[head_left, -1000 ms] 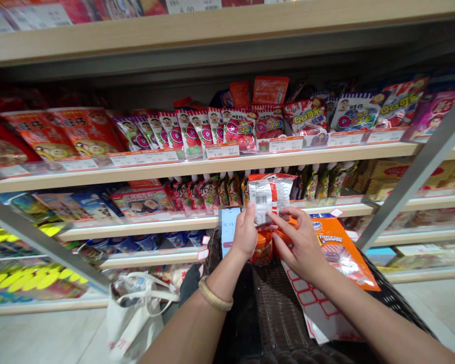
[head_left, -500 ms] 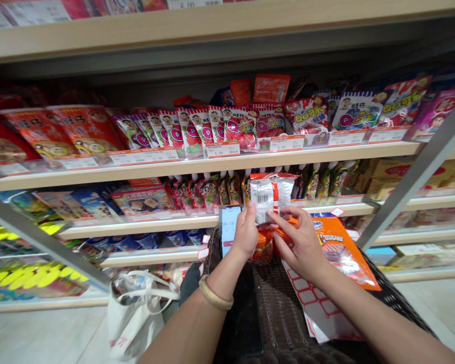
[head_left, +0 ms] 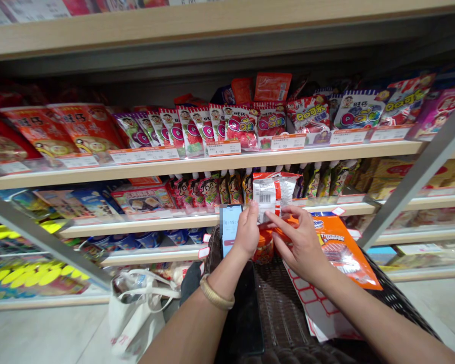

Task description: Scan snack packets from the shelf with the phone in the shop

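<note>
My left hand (head_left: 248,232) is closed on the lower left edge of a small snack packet (head_left: 275,192), thumb in front. The packet is upright, its white printed back with a barcode facing me and red along the top. My right hand (head_left: 298,242) has its fingers spread, the index fingertip at the packet's bottom edge. Below the hands is a dark wicker basket (head_left: 275,303). Inside it, an orange-red jar (head_left: 264,246) is partly covered by my hands, and an orange snack bag (head_left: 349,253) lies to the right.
A phone (head_left: 231,230) showing a timer stands at the basket's left, above a black flat object (head_left: 246,313). White-and-red patterned sheets (head_left: 326,313) lie at the right. Shelves (head_left: 197,164) of candy bags (head_left: 240,126) rise ahead. A white cloth bag (head_left: 136,313) sits on the floor.
The packet and hands stay nearly in place. My right index fingertip has shifted slightly left along the packet's lower edge.
</note>
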### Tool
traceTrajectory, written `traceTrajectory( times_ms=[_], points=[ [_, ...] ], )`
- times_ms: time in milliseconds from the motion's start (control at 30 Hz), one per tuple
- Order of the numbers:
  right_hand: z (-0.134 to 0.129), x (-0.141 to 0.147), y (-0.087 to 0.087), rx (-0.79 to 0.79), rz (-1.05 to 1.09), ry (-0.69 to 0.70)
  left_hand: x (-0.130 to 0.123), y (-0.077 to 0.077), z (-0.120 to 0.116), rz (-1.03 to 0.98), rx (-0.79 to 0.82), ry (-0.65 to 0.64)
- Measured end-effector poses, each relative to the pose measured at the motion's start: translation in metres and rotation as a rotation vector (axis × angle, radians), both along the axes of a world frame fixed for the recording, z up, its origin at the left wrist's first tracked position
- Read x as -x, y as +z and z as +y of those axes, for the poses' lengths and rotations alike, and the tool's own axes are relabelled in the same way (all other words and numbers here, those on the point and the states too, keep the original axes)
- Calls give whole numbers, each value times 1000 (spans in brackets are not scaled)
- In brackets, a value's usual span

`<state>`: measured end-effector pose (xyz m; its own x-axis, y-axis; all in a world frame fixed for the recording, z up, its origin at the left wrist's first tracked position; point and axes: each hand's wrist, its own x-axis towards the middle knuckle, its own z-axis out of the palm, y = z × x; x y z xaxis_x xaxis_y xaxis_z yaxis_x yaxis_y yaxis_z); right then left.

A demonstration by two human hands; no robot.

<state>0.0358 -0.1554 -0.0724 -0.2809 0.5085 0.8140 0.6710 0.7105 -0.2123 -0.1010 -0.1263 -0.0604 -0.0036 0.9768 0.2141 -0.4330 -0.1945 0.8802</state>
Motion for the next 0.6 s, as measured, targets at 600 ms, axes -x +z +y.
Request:
traceTrajectory(
  times_ms=[600],
  points=[
    [-1, 1, 2, 8, -13, -24, 1, -3, -1, 68, -39, -33]
  ],
)
